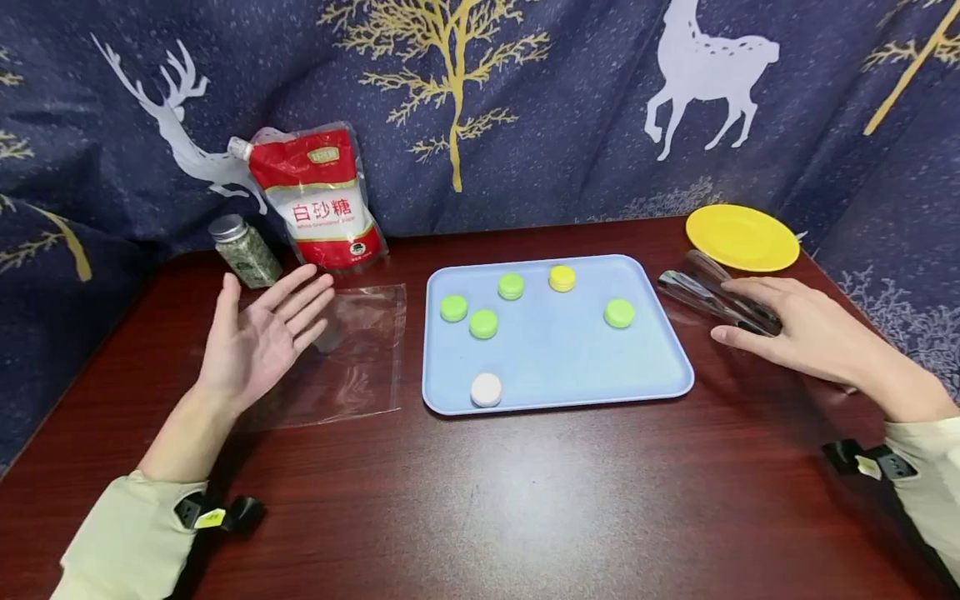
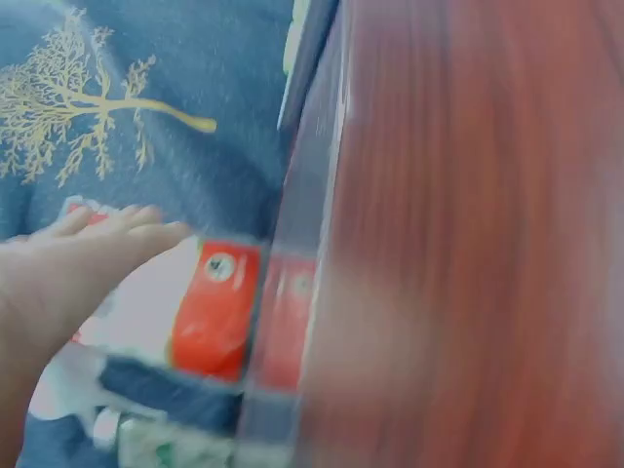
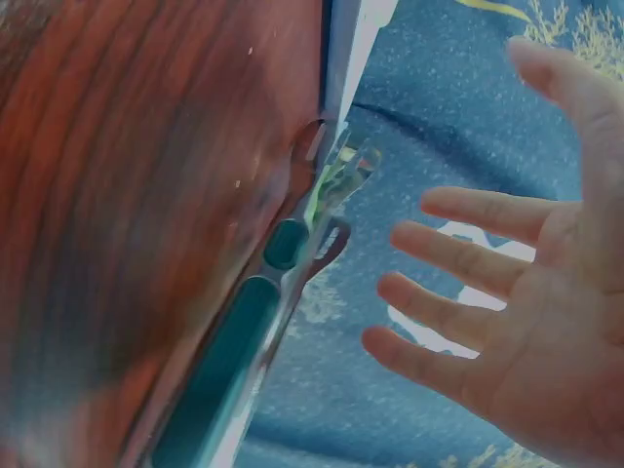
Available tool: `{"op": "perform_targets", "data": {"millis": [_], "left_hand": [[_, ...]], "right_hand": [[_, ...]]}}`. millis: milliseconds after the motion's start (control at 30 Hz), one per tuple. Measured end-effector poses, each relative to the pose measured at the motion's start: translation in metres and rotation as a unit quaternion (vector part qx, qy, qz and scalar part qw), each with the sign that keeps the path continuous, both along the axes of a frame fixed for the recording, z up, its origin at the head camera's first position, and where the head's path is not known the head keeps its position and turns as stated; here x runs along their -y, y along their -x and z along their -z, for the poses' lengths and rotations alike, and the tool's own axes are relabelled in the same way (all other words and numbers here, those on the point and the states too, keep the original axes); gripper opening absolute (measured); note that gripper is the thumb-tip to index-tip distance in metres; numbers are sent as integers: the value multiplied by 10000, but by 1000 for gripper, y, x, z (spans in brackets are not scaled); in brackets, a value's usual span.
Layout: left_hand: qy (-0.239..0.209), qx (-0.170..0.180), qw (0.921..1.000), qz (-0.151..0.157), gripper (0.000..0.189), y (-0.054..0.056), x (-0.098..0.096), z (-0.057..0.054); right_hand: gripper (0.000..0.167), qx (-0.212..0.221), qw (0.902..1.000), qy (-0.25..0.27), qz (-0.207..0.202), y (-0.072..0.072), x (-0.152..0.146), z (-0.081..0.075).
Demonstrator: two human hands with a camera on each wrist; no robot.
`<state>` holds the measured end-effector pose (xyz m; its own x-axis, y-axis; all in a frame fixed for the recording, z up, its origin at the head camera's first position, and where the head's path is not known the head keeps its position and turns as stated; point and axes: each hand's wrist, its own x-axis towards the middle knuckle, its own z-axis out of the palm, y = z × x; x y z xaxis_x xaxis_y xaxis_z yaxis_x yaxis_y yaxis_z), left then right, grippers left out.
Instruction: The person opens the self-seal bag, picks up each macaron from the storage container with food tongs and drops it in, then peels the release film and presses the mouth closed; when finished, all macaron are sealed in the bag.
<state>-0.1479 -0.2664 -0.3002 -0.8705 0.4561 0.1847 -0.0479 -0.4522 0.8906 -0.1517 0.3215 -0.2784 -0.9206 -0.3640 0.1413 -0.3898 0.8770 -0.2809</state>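
With palm turned up and fingers straight, my left hand hovers over a clear plastic bag lying flat on the table. My right hand reaches over a pair of tongs with shiny ends and dark handles. In the right wrist view the right fingers are spread and apart from the tongs' dark green handle. Between the hands lies a light blue tray carrying several green macarons, a yellow macaron and a white macaron.
Behind the left hand stand a red and white sugar pouch and a jar of dried green herbs. A yellow plate sits at the back right. Dark blue patterned cloth hangs behind the brown table.
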Motion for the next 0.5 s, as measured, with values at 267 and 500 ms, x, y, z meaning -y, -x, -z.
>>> {"op": "perform_targets", "data": {"millis": [267,500], "left_hand": [[2010,-489,9423,-2633,26,6,-7,22],[4113,-1344,8351,-3396,22,12,-9,34]], "right_hand": [[52,-25,9927,222,1184,7,-10,13],[60,65,9895,41,1443,11,-18,22]]}}
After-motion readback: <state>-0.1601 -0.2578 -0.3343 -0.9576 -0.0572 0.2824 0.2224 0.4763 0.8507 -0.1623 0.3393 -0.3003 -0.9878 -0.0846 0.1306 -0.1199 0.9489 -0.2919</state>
